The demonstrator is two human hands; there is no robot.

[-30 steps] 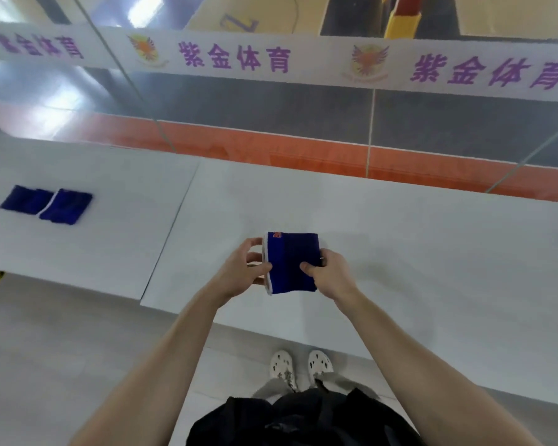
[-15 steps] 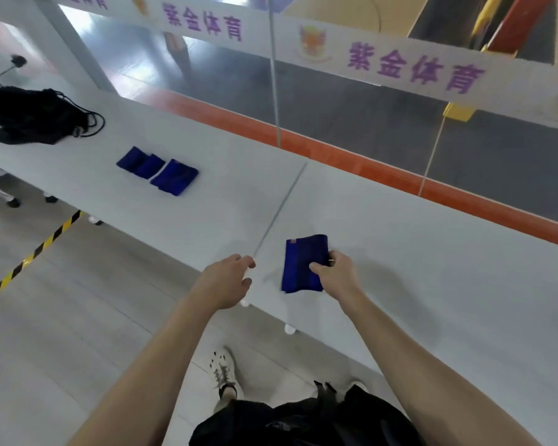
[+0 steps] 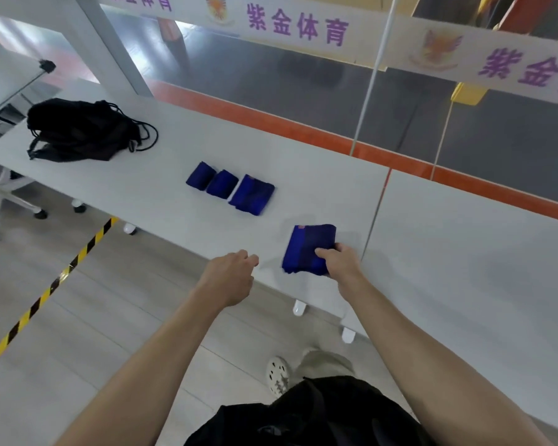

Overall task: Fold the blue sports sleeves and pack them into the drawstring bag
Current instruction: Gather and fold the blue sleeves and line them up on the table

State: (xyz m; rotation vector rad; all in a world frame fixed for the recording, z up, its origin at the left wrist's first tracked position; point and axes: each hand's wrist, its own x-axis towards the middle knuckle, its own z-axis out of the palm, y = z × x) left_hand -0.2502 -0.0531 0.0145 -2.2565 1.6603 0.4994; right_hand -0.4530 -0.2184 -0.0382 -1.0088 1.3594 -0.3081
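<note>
Pinching the near corner of a folded blue sleeve [image 3: 306, 249], thumb on top, the right hand [image 3: 339, 260] holds this soft knit rectangle at the near edge of the smooth, pale-grey bench [image 3: 161, 201]. A small red mark shows at its far corner. The left hand [image 3: 231, 275] hovers just left of it, fingers loosely curled and holding nothing. Farther left, three folded sleeves [image 3: 252, 194] sit in a row, with the crumpled black drawstring bag [image 3: 74, 133] beyond them.

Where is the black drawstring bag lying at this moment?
In the head view, the black drawstring bag lies at the far left end of the white table, beyond the row of three folded blue sleeves.
</note>
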